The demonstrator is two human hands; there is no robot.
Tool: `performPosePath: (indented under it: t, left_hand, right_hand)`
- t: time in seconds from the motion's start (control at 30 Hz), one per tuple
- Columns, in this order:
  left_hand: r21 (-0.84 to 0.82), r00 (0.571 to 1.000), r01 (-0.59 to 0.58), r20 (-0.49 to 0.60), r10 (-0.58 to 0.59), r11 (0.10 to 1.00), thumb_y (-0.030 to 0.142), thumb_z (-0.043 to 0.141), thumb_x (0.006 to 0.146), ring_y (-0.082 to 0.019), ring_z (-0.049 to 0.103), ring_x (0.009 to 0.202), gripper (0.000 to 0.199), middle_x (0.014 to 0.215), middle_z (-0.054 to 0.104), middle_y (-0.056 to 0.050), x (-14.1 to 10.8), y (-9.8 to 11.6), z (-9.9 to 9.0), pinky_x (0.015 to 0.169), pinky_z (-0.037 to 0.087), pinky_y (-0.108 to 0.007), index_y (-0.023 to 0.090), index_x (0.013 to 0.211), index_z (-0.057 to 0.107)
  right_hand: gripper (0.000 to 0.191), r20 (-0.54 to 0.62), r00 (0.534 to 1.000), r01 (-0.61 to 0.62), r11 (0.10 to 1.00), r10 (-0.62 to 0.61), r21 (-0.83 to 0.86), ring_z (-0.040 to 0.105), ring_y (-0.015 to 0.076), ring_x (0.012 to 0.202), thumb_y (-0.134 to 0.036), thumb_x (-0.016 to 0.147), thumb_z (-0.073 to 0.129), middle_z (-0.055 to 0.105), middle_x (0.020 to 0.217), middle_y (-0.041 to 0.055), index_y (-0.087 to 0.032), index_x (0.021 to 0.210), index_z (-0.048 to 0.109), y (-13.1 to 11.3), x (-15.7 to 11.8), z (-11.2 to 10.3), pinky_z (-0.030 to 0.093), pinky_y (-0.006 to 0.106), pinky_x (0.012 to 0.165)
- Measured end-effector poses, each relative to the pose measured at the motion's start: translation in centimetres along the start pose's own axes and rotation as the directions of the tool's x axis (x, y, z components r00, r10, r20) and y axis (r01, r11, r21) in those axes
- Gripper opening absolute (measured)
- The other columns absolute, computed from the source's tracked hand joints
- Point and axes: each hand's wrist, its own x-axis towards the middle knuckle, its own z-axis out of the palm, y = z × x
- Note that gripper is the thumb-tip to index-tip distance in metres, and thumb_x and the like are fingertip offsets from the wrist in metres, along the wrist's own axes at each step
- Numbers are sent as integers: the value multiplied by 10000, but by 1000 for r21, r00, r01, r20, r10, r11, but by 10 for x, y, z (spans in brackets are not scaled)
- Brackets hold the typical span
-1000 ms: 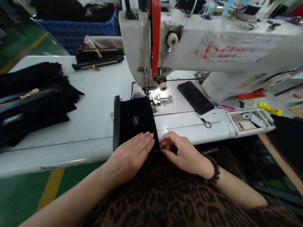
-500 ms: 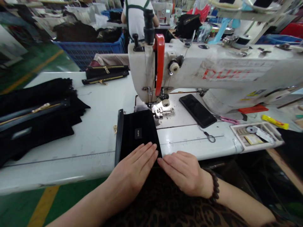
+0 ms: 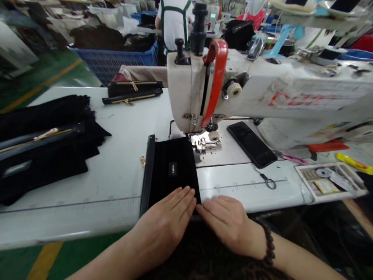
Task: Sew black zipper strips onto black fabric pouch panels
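A black fabric pouch piece [image 3: 182,155] lies under the sewing machine's [image 3: 186,89] head, its far right corner at the presser foot and needle area. It has a small lettered label [image 3: 173,169] and a dark zip strip [image 3: 148,175] along its left side, where a gold zip pull [image 3: 142,161] sticks out. My left hand [image 3: 169,219] rests flat on the near part of the piece, fingers stretched out together. At the near right corner, my right hand [image 3: 230,223] has its fingers closed on the edge; the fingertips partly hide the grip.
Stacked black pouch pieces [image 3: 49,144] lie on the left of the table, with two zip strips [image 3: 132,91] farther back. Right of the needle are a phone [image 3: 252,144], pink-handled scissors [image 3: 293,158] and a small parts tray [image 3: 304,179]. A blue crate [image 3: 116,58] and a person [image 3: 175,23] are beyond.
My viewpoint has shifted a little, so the machine appears farther right. Both hands keep nearly the same hold on the pouch piece, which still lies at the presser foot.
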Motion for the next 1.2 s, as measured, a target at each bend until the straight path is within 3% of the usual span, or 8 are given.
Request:
performPosePath:
  t: [0.43, 0.93, 1.2]
  left_hand:
    - [-3, 1000, -19, 7, 19, 1000, 69, 287, 842, -249, 528, 1092, 371, 1158, 575, -170, 14, -31, 4, 923, 453, -355, 20, 1063, 581]
    - [102, 994, -107, 23, 106, 989, 54, 295, 832, -248, 563, 1048, 372, 1115, 599, -176, 36, -75, 10, 897, 468, -343, 18, 1040, 602]
    - [177, 987, -153, 76, 141, 972, 48, 306, 837, -228, 559, 1054, 358, 1111, 607, -156, 45, -97, 12, 911, 450, -326, 27, 1049, 593]
  right_hand:
    - [234, 76, 997, -5, 997, 11, -83, 470, 148, 592, -60, 845, 368, 567, 668, 49, -82, 807, 598, 24, 25, -1, 351, 278, 531]
    - [159, 346, 937, 110, 979, -46, -169, 510, 153, 567, -91, 816, 441, 585, 682, 34, -112, 793, 597, 67, 60, -2, 335, 280, 500]
    - [240, 269, 962, 97, 976, -42, -193, 482, 129, 561, -142, 882, 375, 551, 633, 20, -124, 758, 580, 87, 67, 10, 309, 267, 505]
